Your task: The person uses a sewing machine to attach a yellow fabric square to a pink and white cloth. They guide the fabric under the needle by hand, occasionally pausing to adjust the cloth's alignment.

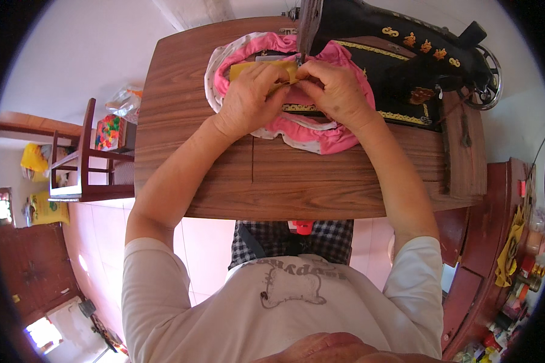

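A black sewing machine (363, 27) with gold decoration stands on a wood-grain table (181, 90). Around its needle end lies a ring of gathered pink and white cloth (340, 140). A flat yellow piece (243, 70), fabric or a similar sheet, lies within that ring, close to the presser foot (299, 60). My left hand (256, 93) pinches the yellow piece's near edge between thumb and fingers. Just right of it, my right hand (334, 88) has its fingertips at the same edge, right by the foot. My fingers hide the exact grip and part of the seam area.
The machine's handwheel (492, 77) is at the right. Left of the table stand a dark wooden chair (84, 168) and a colourful box (111, 131) with a plastic bag (125, 102) above it. A reddish cabinet (486, 218) with many small items is at the right.
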Demonstrator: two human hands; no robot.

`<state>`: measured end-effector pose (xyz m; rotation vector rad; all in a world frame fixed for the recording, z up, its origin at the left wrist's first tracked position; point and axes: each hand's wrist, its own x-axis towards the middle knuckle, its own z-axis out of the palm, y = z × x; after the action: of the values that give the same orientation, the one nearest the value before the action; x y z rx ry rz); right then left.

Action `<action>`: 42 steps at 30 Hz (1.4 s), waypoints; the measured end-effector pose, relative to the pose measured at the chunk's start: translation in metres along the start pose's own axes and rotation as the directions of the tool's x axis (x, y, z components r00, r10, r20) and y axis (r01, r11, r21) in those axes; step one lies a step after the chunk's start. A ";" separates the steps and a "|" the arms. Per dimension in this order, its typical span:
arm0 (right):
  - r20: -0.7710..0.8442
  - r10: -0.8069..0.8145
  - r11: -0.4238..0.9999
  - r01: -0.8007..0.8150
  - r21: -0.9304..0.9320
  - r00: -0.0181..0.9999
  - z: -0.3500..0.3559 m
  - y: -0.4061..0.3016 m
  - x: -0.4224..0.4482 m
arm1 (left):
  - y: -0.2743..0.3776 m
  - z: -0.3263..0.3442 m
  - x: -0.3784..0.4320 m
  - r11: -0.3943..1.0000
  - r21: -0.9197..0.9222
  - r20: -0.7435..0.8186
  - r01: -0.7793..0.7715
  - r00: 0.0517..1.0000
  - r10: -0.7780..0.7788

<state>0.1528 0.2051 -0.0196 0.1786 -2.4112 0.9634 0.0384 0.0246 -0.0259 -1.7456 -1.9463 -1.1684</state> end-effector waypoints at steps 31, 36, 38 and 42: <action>0.059 0.015 0.998 -0.018 0.056 0.998 -0.007 -0.010 -0.005 | -0.011 0.004 0.004 0.998 -0.057 0.066 -0.005 0.998 0.009; 0.057 -0.043 0.997 0.046 -0.061 0.997 -0.008 -0.003 -0.007 | -0.006 0.001 0.007 0.996 -0.022 0.099 -0.084 0.991 0.086; 0.068 -0.052 0.996 0.057 -0.067 0.996 -0.009 -0.003 -0.007 | -0.004 -0.002 0.007 0.993 0.023 0.089 -0.112 0.990 0.109; 0.085 -0.066 0.994 0.073 -0.078 0.994 -0.011 -0.004 -0.008 | -0.010 -0.012 0.004 0.995 0.048 0.168 -0.089 0.983 0.080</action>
<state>0.1654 0.2091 -0.0147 0.2751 -2.4966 0.8402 0.0248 0.0193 -0.0193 -1.9309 -1.9541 -0.9587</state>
